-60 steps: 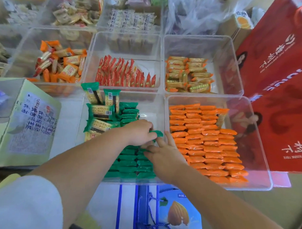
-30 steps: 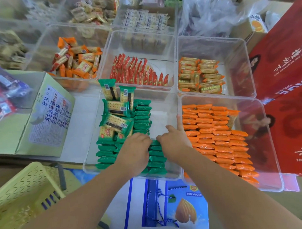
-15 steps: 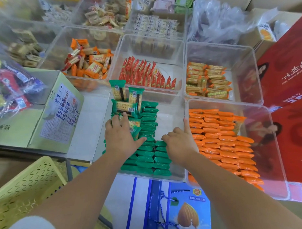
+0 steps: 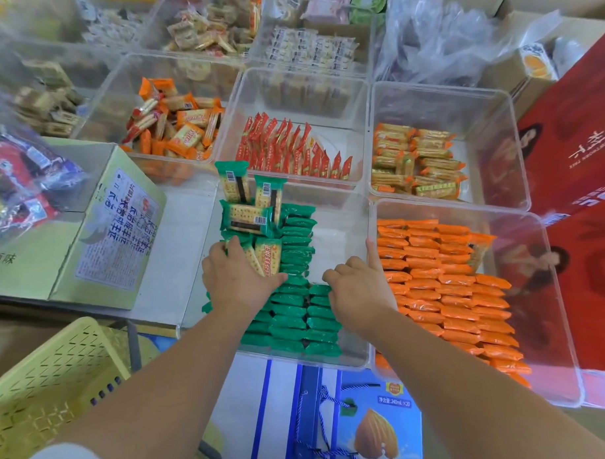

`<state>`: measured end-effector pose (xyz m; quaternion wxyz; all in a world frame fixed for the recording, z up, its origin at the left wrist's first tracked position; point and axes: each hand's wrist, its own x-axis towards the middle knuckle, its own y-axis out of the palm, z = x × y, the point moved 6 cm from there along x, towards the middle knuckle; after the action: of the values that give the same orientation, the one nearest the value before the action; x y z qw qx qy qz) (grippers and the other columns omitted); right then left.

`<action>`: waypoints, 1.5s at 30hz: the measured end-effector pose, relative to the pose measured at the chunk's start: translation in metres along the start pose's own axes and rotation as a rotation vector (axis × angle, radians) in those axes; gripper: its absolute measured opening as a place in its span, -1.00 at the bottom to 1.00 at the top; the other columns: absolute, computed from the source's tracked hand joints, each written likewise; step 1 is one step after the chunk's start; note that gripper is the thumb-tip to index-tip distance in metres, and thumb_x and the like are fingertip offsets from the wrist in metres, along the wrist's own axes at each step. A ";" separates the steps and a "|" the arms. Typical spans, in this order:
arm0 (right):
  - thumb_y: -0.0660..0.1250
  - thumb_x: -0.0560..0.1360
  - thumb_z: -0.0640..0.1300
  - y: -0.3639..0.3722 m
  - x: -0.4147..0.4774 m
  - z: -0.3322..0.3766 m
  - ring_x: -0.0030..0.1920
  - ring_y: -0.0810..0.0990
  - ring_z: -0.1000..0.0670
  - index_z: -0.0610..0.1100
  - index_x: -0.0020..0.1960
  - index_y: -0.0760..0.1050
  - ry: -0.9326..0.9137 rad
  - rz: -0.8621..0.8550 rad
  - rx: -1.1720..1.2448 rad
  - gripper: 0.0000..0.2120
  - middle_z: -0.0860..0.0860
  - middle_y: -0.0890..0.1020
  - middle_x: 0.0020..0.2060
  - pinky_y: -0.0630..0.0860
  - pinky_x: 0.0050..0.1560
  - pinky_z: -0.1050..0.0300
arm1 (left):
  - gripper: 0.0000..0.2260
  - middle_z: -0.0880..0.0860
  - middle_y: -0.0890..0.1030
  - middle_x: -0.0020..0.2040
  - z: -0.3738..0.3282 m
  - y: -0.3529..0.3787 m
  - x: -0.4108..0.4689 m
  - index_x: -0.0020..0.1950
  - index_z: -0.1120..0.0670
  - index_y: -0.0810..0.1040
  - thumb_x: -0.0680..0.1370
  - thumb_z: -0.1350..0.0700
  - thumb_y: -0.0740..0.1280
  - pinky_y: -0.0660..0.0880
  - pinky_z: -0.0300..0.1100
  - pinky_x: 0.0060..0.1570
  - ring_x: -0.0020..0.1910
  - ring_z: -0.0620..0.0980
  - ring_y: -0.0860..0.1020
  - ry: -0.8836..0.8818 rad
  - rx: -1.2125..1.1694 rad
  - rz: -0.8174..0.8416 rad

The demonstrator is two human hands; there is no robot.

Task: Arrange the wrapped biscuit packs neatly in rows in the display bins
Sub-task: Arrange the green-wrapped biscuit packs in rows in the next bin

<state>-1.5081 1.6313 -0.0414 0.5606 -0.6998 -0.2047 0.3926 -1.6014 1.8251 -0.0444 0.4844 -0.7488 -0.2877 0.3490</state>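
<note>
clear plastic bins of wrapped snacks cover the counter, edge to edge. at the far left a yellow basket (image 4: 42, 386) sits low, with a pale green carton (image 4: 99, 233) above it on the counter. next comes the near middle bin (image 4: 339, 241), which holds the green packs (image 4: 290, 319): they stand on edge in tidy rows along its left and middle. several loose packs (image 4: 249, 210) lie flat and crooked at the far left of this bin.

the left forearm reaches in from the lower left. the left hand (image 4: 239, 279) is palm down on the loose heap, with fingers curled over its far edge and thumb spread right, gripping a flat pack. the right forearm comes in from the lower right. the right hand (image 4: 359, 289) rests knuckles up on the rightmost green row. its index finger lies straight along the bin's right wall, the other fingers are bent under, and i cannot tell whether they hold anything.

just right, the neighbouring bin (image 4: 545, 341) holds orange packs (image 4: 450, 292) in neat rows. red cartons (image 4: 584, 185) stand at the far right.
</note>
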 end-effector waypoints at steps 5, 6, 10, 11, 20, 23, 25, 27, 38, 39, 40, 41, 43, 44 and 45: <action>0.13 0.58 -0.03 0.001 0.000 -0.001 0.10 0.54 -0.07 0.07 0.13 0.55 0.006 -0.037 0.008 -0.75 0.09 0.62 -0.11 -0.40 0.49 -0.34 | -0.12 0.14 0.29 0.33 -0.003 -0.001 -0.001 0.49 -0.11 0.26 0.25 -0.24 0.55 0.42 0.05 0.20 0.25 0.21 0.38 0.046 -0.057 0.030; 0.13 0.58 -0.03 0.001 0.000 -0.001 0.10 0.54 -0.07 0.07 0.14 0.55 0.007 -0.051 0.013 -0.74 0.09 0.62 -0.10 -0.40 0.49 -0.33 | -0.14 0.13 0.30 0.32 -0.004 -0.002 0.000 0.46 -0.11 0.29 0.24 -0.23 0.55 0.44 0.03 0.18 0.24 0.20 0.38 0.049 -0.062 0.041; 0.11 0.57 -0.03 0.001 0.000 -0.003 0.13 0.54 -0.07 0.09 0.20 0.52 0.006 -0.098 0.035 -0.71 0.10 0.63 -0.03 -0.46 0.48 -0.27 | -0.22 0.08 0.33 0.28 -0.002 -0.007 -0.001 0.39 -0.15 0.33 0.20 -0.24 0.46 0.45 0.02 0.14 0.23 0.17 0.38 0.049 -0.075 0.124; 0.12 0.57 -0.03 0.002 0.000 -0.003 0.15 0.53 -0.07 0.09 0.23 0.51 0.006 -0.109 0.044 -0.70 0.10 0.63 -0.01 -0.47 0.49 -0.26 | -0.25 0.07 0.36 0.23 0.000 -0.008 -0.002 0.38 -0.16 0.33 0.21 -0.23 0.42 0.45 0.01 0.13 0.21 0.16 0.39 0.049 -0.087 0.141; 0.12 0.65 0.00 -0.008 -0.001 -0.006 0.29 0.48 -0.05 0.11 0.38 0.45 0.020 -0.202 0.210 -0.67 0.10 0.62 0.17 -0.34 0.56 -0.15 | -0.34 0.06 0.37 0.14 -0.001 -0.009 -0.017 0.41 -0.11 0.35 0.36 -0.02 0.52 0.50 -0.06 -0.10 0.01 0.11 0.50 0.252 -0.140 0.135; 0.21 0.64 0.08 -0.027 -0.002 -0.008 0.38 0.40 0.01 0.05 0.42 0.45 0.048 -0.268 0.589 -0.64 0.07 0.56 0.27 0.02 0.59 -0.04 | -0.26 -0.05 0.42 0.17 -0.001 -0.021 -0.023 0.43 -0.18 0.31 0.33 0.01 0.57 0.45 -0.13 -0.09 0.03 0.01 0.51 0.246 -0.342 0.147; 0.30 0.60 0.14 -0.039 -0.002 0.000 0.41 0.38 0.07 0.04 0.48 0.39 0.045 -0.173 0.937 -0.52 0.08 0.49 0.38 0.30 0.46 0.03 | -0.21 -0.24 0.45 0.18 -0.003 -0.033 -0.031 0.41 -0.30 0.30 0.29 -0.03 0.60 0.45 -0.30 -0.11 0.05 -0.24 0.51 0.242 -0.542 0.203; 0.35 0.57 0.16 -0.048 -0.004 0.014 0.37 0.46 0.07 0.08 0.50 0.36 0.040 0.066 1.298 -0.47 0.09 0.48 0.41 0.43 0.36 0.04 | -0.17 -0.43 0.39 0.20 -0.012 -0.043 -0.045 0.37 -0.43 0.28 0.22 -0.10 0.61 0.44 -0.49 -0.19 0.07 -0.51 0.43 0.281 -0.675 0.297; 0.42 0.57 -0.09 -0.042 -0.020 0.003 0.10 0.69 -0.17 -0.08 0.36 0.49 0.174 0.323 1.904 -0.63 -0.14 0.70 0.11 0.66 -0.03 -0.13 | -0.36 -0.05 0.52 0.33 -0.026 -0.030 -0.063 0.30 -0.47 0.39 0.27 -0.31 0.54 0.58 0.03 0.12 0.30 -0.23 0.50 0.178 -0.946 0.486; 0.41 0.58 -0.10 -0.039 -0.019 0.000 0.10 0.69 -0.18 -0.10 0.34 0.50 0.204 0.311 1.911 -0.64 -0.15 0.70 0.11 0.66 -0.01 -0.16 | -0.50 0.03 0.54 0.32 -0.027 -0.028 -0.062 0.26 -0.44 0.44 0.36 -0.28 0.49 0.57 0.11 0.16 0.29 -0.11 0.54 0.139 -0.995 0.484; 0.41 0.58 -0.10 -0.038 -0.017 -0.004 0.10 0.70 -0.18 -0.12 0.33 0.51 0.225 0.299 1.905 -0.65 -0.16 0.70 0.10 0.66 -0.01 -0.16 | -0.62 0.10 0.58 0.26 -0.028 -0.027 -0.060 0.23 -0.40 0.49 0.44 -0.20 0.44 0.57 0.17 0.16 0.20 -0.02 0.61 0.112 -1.029 0.472; 0.42 0.57 -0.11 -0.038 -0.014 -0.009 0.08 0.70 -0.17 -0.13 0.31 0.53 0.240 0.282 1.884 -0.67 -0.16 0.71 0.08 0.66 -0.04 -0.13 | -0.68 0.12 0.61 0.20 -0.028 -0.027 -0.058 0.22 -0.37 0.51 0.51 -0.10 0.41 0.58 0.20 0.14 0.13 0.03 0.65 0.097 -1.044 0.449; 0.46 0.54 -0.12 -0.041 -0.007 -0.023 0.02 0.72 -0.14 -0.15 0.26 0.55 0.287 0.207 1.814 -0.68 -0.14 0.73 0.03 0.67 -0.12 -0.06 | -0.67 0.10 0.64 0.13 -0.026 -0.027 -0.051 0.21 -0.35 0.53 0.57 0.06 0.40 0.59 0.19 0.12 0.06 0.06 0.67 0.064 -1.059 0.392; 0.47 0.53 -0.14 -0.044 -0.003 -0.033 -0.02 0.73 -0.12 -0.16 0.24 0.55 0.324 0.145 1.776 -0.68 -0.13 0.73 0.00 0.68 -0.13 -0.05 | -0.65 0.10 0.64 0.10 -0.023 -0.028 -0.047 0.21 -0.34 0.53 0.58 0.11 0.40 0.60 0.17 0.10 0.03 0.07 0.67 0.037 -1.072 0.356; 0.48 0.52 -0.14 -0.047 0.002 -0.044 -0.04 0.74 -0.09 -0.17 0.22 0.56 0.362 0.072 1.727 -0.69 -0.10 0.74 -0.02 0.69 -0.13 -0.06 | -0.64 0.12 0.63 0.07 -0.020 -0.029 -0.043 0.20 -0.34 0.54 0.59 0.13 0.40 0.61 0.15 0.06 0.00 0.07 0.67 0.002 -1.091 0.314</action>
<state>-1.4655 1.6189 0.0055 0.9047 -0.0890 0.2775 0.3107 -1.6135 1.7924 -0.0016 -0.0302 -0.9247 -0.3113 0.2170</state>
